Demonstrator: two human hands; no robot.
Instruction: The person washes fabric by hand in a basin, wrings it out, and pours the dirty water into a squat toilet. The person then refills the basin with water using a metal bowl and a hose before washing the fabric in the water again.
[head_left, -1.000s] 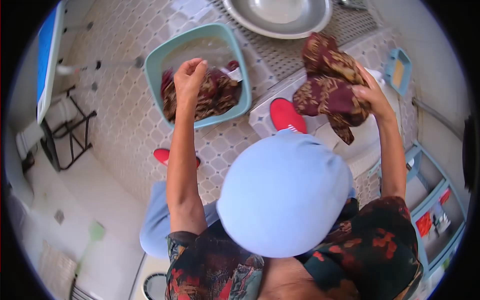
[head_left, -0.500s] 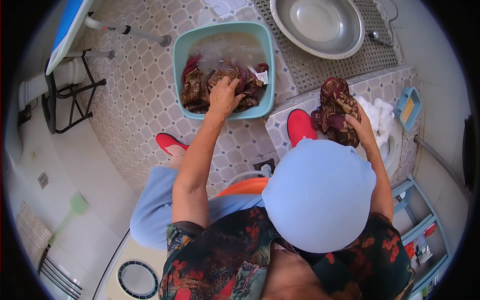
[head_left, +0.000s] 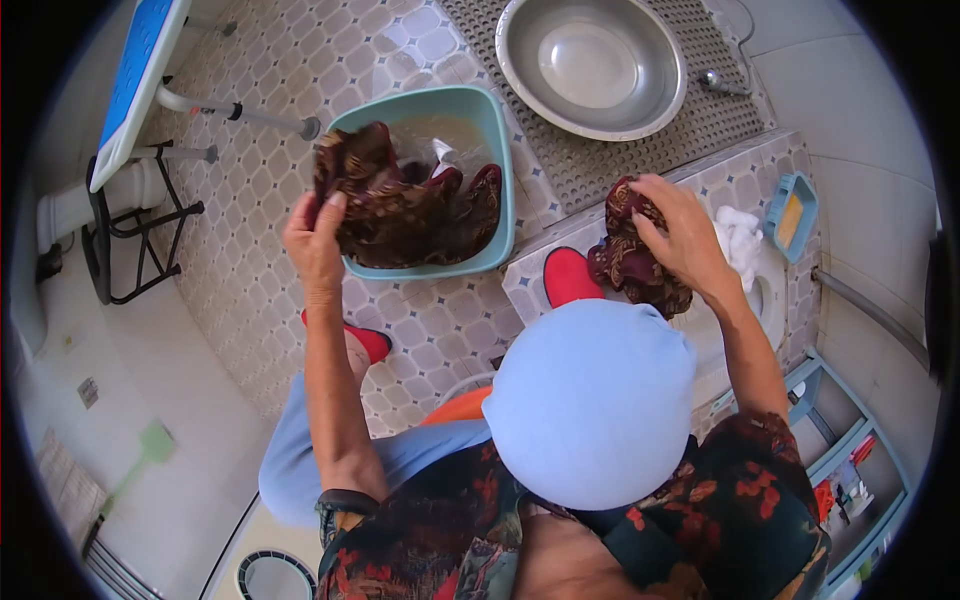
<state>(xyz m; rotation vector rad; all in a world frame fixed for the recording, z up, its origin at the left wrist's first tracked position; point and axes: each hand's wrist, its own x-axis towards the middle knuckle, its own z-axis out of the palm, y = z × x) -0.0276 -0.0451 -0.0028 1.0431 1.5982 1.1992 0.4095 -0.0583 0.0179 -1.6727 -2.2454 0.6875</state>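
Note:
A teal basin (head_left: 505, 215) on the floor holds cloudy water and a wet maroon garment (head_left: 400, 225) with a gold-brown pattern. My left hand (head_left: 318, 245) is closed on the garment's left edge, lifting a fold of it over the basin's left rim. A white label (head_left: 443, 152) stands out from the cloth. My right hand (head_left: 685, 235) is over a bunched cloth (head_left: 630, 250) of matching pattern on the tiled ledge. Its thumb and fingers are apart, and it seems to touch the bundle's top; the far side is hidden.
A steel bowl (head_left: 595, 70) sits on a grey perforated mat (head_left: 700, 140). White cloth (head_left: 738, 240) lies right of my right hand, near a blue soap dish (head_left: 792, 215). A blue-topped stool (head_left: 145, 80) stands left, and a shelf rack (head_left: 840, 450) is at lower right.
My left hand has moved left from the middle of the basin, pulling up the garment's edge. The right hand has shifted to the top of the bundle, its fingers loosened. The view has shifted.

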